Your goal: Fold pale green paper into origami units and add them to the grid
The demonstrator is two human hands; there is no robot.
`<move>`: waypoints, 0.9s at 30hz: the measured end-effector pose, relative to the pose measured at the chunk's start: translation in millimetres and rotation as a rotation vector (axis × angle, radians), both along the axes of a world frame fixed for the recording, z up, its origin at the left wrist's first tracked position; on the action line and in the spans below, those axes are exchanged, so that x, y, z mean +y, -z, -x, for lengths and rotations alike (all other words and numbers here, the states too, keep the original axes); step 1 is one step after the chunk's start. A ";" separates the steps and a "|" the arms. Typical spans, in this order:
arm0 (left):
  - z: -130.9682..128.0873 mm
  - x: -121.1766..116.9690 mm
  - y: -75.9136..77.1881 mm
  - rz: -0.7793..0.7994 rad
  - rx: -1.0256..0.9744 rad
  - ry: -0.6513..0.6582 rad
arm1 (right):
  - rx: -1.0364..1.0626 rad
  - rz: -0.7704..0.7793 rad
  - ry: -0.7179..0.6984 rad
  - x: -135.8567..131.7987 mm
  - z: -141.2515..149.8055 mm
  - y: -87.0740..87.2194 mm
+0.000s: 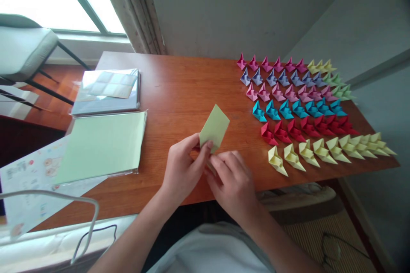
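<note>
A small pale green paper slip stands tilted above the wooden table, pinched at its lower end between both hands. My left hand grips it with thumb and fingers closed. My right hand is closed on the same lower edge, fingers curled against the left thumb. To the right lie several rows of folded paper pieces in pink, purple, blue, red, green and yellow, lined up on the table.
A stack of pale green paper in a clear cover lies at the left, with a shiny packet behind it. A printed sheet hangs over the left edge. A grey chair stands by the window.
</note>
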State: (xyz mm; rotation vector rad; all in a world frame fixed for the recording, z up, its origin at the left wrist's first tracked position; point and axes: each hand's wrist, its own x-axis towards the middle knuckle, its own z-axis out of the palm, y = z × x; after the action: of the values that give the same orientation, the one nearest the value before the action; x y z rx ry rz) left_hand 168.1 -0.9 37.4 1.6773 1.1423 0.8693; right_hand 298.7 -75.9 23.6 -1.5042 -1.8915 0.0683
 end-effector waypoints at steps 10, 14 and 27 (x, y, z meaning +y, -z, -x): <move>23.1 12.4 4.4 0.217 -0.008 0.212 | 0.369 0.126 0.192 24.7 -44.9 -11.7; 20.8 11.2 10.0 0.083 0.113 0.221 | 0.518 0.410 0.172 34.8 -52.3 -3.4; 24.6 9.3 18.6 -0.743 0.969 0.354 | 0.192 0.383 0.286 40.8 -55.0 11.6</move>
State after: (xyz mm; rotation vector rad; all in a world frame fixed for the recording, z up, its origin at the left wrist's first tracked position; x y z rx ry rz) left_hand 143.5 8.4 18.7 2.9916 1.0895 0.1965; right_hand 353.7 -35.1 12.0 -1.9345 -1.5526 0.4475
